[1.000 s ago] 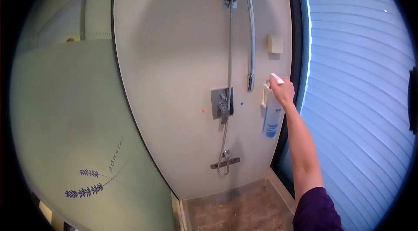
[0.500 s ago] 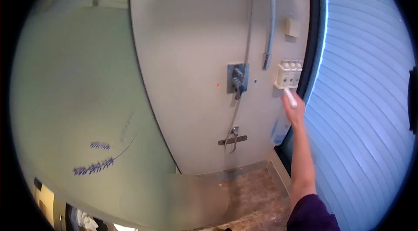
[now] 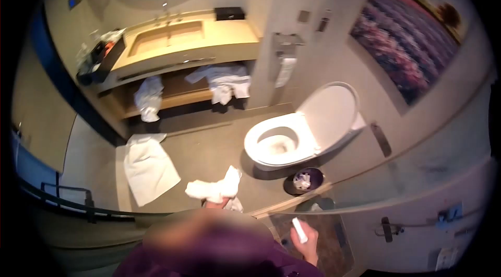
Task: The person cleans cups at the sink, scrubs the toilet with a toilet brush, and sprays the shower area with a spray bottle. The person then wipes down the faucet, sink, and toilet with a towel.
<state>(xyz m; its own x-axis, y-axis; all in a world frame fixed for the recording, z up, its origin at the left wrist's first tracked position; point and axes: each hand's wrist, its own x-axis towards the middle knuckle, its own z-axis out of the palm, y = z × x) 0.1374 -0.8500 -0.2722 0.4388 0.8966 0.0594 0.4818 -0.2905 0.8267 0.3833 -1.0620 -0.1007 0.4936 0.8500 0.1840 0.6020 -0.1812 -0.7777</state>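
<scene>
The left hand [image 3: 218,204] clutches a white cloth [image 3: 216,188] over the floor [image 3: 209,138] — likely light and limp, best held bunched — while the right hand [image 3: 308,241] curls around a white spray head [image 3: 299,230], probably stiff, smooth, best gripped at its neck.

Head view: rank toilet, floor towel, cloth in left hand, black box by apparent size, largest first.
1. Toilet
2. Floor towel
3. Cloth in left hand
4. Black box

All clear by image area; real sizes unsure, since nearness differs.
</scene>
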